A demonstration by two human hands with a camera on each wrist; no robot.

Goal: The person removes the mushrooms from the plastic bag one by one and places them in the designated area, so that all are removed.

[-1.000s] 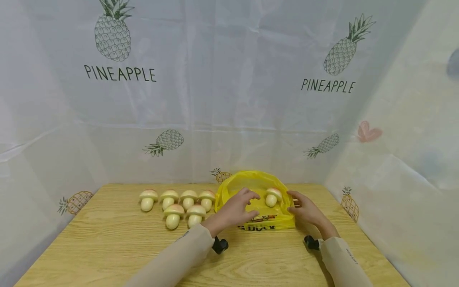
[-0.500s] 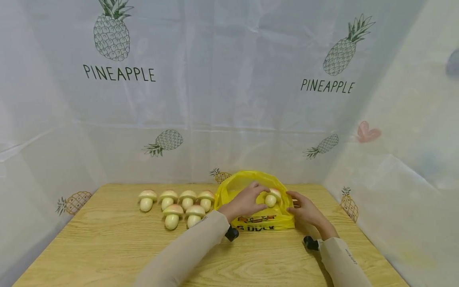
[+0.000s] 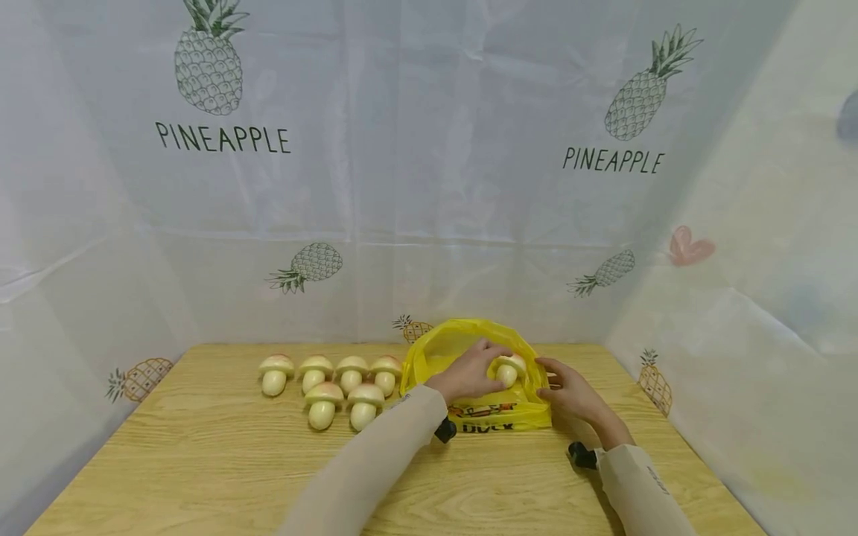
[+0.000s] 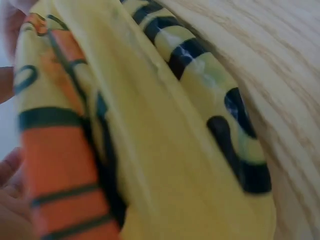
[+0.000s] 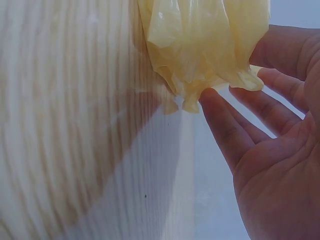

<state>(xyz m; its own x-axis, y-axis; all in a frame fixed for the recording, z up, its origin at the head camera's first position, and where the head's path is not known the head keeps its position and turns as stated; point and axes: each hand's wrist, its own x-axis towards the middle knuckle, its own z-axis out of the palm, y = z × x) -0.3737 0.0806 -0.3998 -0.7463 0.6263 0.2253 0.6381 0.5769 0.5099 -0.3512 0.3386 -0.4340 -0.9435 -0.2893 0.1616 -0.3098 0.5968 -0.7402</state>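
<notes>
A yellow plastic bag [image 3: 429, 357] with dark lettering lies on the table, its mouth spread wide. Inside its right part is a toy mushroom [image 3: 506, 376] with a pale stem and pinkish cap. My left hand [image 3: 467, 372] reaches into the bag, fingers at the cap and thumb by the stem, gripping the mushroom. With its fingertips my right hand [image 3: 576, 391] holds the bag's right edge; the right wrist view has the crumpled bag edge [image 5: 200, 60] at those fingers. In the left wrist view, the bag's printed side [image 4: 155, 150] hides the mushroom.
Several more toy mushrooms [image 3: 323, 406] stand in two rows on the wooden table [image 3: 201, 461], left of the bag. Pineapple-printed cloth [image 3: 429, 186] hangs behind the table and along its sides.
My left hand has moved right, further into the bag, and its fingers have come around the mushroom there. My right hand has stayed at the bag's right edge.
</notes>
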